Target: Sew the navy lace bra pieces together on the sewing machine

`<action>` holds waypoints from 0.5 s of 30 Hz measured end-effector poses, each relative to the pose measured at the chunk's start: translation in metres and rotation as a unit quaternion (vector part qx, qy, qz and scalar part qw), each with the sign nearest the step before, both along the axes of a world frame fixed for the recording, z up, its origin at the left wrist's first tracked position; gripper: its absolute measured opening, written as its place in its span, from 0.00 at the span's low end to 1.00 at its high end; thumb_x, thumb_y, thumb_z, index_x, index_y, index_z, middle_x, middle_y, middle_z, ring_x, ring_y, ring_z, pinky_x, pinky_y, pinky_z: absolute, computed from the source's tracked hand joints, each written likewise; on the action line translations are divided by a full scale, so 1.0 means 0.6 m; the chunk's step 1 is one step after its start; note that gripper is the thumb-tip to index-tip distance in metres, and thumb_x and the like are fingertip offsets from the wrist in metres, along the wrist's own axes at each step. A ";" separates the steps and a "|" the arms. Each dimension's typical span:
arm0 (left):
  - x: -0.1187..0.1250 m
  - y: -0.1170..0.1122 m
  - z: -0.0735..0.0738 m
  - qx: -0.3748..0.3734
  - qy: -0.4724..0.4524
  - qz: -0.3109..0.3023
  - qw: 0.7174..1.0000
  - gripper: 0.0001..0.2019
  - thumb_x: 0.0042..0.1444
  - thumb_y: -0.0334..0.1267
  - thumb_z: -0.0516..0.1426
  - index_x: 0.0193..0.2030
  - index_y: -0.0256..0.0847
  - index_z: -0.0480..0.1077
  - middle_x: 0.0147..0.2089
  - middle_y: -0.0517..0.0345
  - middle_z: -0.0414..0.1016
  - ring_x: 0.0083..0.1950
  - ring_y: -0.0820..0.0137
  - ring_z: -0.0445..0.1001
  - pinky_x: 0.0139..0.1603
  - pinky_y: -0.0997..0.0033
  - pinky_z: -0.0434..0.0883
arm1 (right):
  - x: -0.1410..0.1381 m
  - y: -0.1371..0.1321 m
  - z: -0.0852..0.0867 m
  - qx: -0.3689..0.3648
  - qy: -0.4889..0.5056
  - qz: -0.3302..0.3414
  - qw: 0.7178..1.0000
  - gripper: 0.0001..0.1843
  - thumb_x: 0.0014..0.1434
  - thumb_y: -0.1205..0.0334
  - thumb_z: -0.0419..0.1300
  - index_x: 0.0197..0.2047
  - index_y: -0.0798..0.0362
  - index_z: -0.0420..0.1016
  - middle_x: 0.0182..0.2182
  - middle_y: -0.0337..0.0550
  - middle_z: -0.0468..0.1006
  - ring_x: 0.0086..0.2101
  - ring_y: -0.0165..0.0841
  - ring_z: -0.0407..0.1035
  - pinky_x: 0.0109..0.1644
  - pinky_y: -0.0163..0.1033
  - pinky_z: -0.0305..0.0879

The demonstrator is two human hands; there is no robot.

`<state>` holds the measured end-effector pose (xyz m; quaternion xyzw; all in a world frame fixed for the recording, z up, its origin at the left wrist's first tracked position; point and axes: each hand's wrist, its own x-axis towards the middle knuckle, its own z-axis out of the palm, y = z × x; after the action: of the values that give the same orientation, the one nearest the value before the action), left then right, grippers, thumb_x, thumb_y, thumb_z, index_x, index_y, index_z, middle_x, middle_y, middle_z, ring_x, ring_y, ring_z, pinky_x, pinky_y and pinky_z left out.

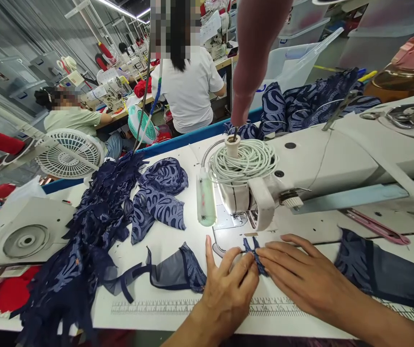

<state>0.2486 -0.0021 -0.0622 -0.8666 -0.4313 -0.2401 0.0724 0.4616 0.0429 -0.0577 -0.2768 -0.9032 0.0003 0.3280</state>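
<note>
While my left hand (228, 289) and right hand (308, 277) rest on the white surface (163, 243) in front of the sewing machine (301, 164), they meet on a small navy lace piece (253, 251) lying just in front of the machine's needle end. My left hand's fingers are bent with their tips pressing on the near end of the piece, and the thumb sticks out apart from them. My right hand lies flat and spread, with its fingertips on the same piece from the other side. Neither hand closes around anything.

On top of the machine head sits a coil of white cord (243, 161), and a small lamp (206, 197) hangs at its left side. Left of the machine lies a navy bra cup (174, 272), and further left a heap of navy lace (95, 231). Under the machine's arm, to the right, lie pink clippers (376, 226) and a dark fabric panel (383, 270). Behind the machine is more navy lace, and a co-worker in a white shirt (188, 86) sits facing away.
</note>
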 end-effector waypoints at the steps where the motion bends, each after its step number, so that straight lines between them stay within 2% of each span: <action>1: 0.000 0.000 -0.001 -0.001 0.000 -0.001 1.000 0.11 0.68 0.29 0.55 0.53 0.39 0.76 0.57 0.59 0.80 0.59 0.64 0.74 0.76 0.31 0.27 | 0.000 0.001 0.000 -0.001 0.002 -0.001 1.000 0.13 0.69 0.72 0.52 0.49 0.56 0.77 0.46 0.44 0.82 0.49 0.37 0.72 0.65 0.50 0.56; 10: 0.001 0.001 -0.006 -0.003 -0.004 0.000 1.000 0.11 0.68 0.29 0.55 0.54 0.39 0.75 0.57 0.61 0.80 0.57 0.66 0.74 0.76 0.32 0.25 | -0.002 0.000 -0.005 -0.037 0.007 0.000 0.999 0.13 0.71 0.69 0.51 0.48 0.55 0.77 0.49 0.44 0.81 0.51 0.37 0.71 0.66 0.51 0.55; 13: 0.005 0.001 0.002 -0.008 -0.007 -0.003 1.000 0.11 0.68 0.29 0.55 0.54 0.39 0.74 0.57 0.61 0.80 0.58 0.67 0.74 0.77 0.34 0.25 | -0.004 0.003 0.000 -0.036 0.013 0.005 0.999 0.13 0.72 0.69 0.50 0.47 0.55 0.77 0.47 0.43 0.82 0.50 0.36 0.71 0.66 0.50 0.54; 15: -0.004 -0.004 0.015 -0.004 -0.012 0.001 1.000 0.11 0.68 0.30 0.56 0.55 0.40 0.74 0.57 0.60 0.80 0.60 0.65 0.74 0.78 0.36 0.31 | -0.001 0.006 0.005 -0.032 0.012 0.005 0.999 0.13 0.72 0.69 0.50 0.46 0.54 0.78 0.47 0.42 0.82 0.49 0.36 0.72 0.65 0.49 0.55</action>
<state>0.2463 -0.0043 -0.0534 -0.8637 -0.4339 -0.2483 0.0639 0.4610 0.0466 -0.0549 -0.2821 -0.9001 0.0341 0.3302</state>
